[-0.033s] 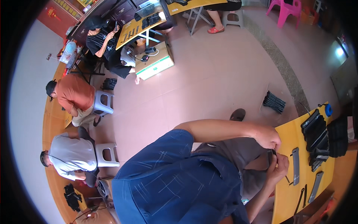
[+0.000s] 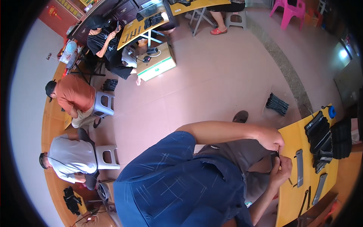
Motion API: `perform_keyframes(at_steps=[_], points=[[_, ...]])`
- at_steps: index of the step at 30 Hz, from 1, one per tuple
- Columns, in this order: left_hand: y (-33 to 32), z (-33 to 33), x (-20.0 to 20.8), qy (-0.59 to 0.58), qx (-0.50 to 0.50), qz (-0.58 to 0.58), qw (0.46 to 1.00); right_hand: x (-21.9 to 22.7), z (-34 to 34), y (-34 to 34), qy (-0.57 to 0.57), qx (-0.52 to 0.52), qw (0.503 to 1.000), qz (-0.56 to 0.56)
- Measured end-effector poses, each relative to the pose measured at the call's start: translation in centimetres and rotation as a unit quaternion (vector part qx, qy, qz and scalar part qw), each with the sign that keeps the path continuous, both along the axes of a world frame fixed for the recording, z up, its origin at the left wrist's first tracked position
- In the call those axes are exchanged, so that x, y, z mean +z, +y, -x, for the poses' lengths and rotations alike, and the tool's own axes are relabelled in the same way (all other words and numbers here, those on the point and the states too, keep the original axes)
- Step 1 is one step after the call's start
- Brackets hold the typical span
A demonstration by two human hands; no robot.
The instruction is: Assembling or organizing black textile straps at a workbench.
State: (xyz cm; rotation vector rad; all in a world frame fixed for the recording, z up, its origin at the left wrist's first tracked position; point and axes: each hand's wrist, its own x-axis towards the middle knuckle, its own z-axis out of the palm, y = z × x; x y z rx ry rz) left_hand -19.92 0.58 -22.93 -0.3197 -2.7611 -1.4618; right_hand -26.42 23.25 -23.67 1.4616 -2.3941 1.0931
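Hardly any mvmt; dk piece (image 2: 273,156) btwn L hand (image 2: 271,139), R hand (image 2: 282,169).

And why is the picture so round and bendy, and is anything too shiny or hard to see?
In the head view, the wide lens bows the wooden counter at left, and the corners go black; in the head view, a white glare spot shines at far right; in the head view, the dark piece in the fingers is too small to make out.
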Motion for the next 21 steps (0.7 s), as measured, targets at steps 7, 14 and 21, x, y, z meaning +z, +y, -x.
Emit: perform_keyframes(at_steps=[7,14,21], points=[[2.4,-4.1,0.1,0.023,0.017,-0.103,0.994,3.0,-4.3,0.1,0.096,-0.020,0.993,0.066],[7.3,-5.5,3.2,0.160,0.158,-0.064,0.972,-0.8,-8.2,3.3,-0.226,-0.111,0.947,0.199],[9.9,-7.1,3.1,0.225,0.163,-0.024,0.960,-2.3,-7.7,3.4,-0.502,-0.075,0.805,0.306]])
